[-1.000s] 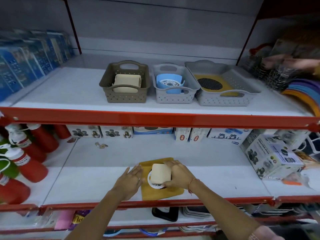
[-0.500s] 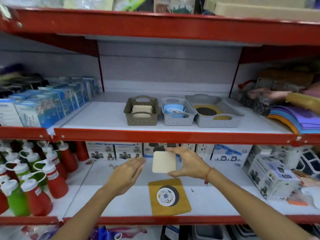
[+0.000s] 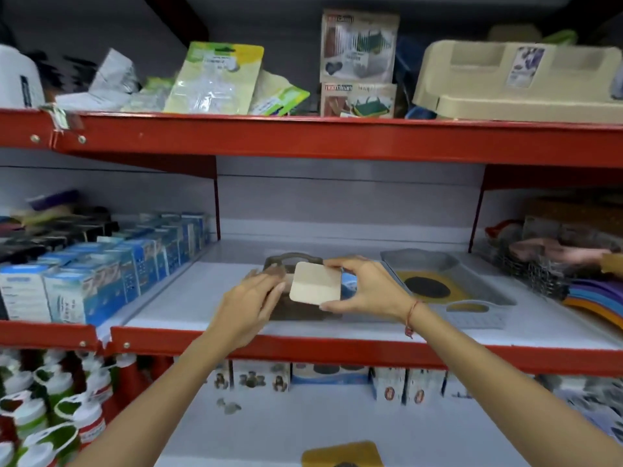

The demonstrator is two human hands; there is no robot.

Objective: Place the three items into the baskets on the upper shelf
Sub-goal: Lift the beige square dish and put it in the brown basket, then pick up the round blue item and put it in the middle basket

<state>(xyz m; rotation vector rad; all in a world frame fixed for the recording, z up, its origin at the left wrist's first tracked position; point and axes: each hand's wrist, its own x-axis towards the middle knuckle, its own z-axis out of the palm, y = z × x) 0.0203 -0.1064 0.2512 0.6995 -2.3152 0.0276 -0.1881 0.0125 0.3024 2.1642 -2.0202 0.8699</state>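
A red-edged shelf (image 3: 202, 335) with a white deck is seen across the middle of the view. On it, at the right, a wide grey basket (image 3: 472, 315) is set, with a yellow mat bearing a dark round disc lying inside. To its left a brown basket (image 3: 293, 261) is largely hidden behind the hands; only its handle and part of its front wall are shown. Between these two a bit of blue is glimpsed, but what it belongs to cannot be told.

Blue boxes (image 3: 101, 274) are ranged along the left of the shelf. On the lower shelf, at the bottom edge of the view, a yellow mat (image 3: 340, 455) is partly shown.

The pad (image 3: 315, 286) is held up in front of the brown basket, above the shelf deck. It is a pale cream square with rounded corners, flat and plain, tilted slightly, with a faint paler band across its lower part.

It is gripped by the right hand (image 3: 367, 289), thumb under its lower edge and fingers (image 3: 337, 263) curled over its top right corner. The left hand (image 3: 251, 303) is held just beside its left edge, fingers loosely spread and grasping nothing; whether they touch the pad cannot be told.
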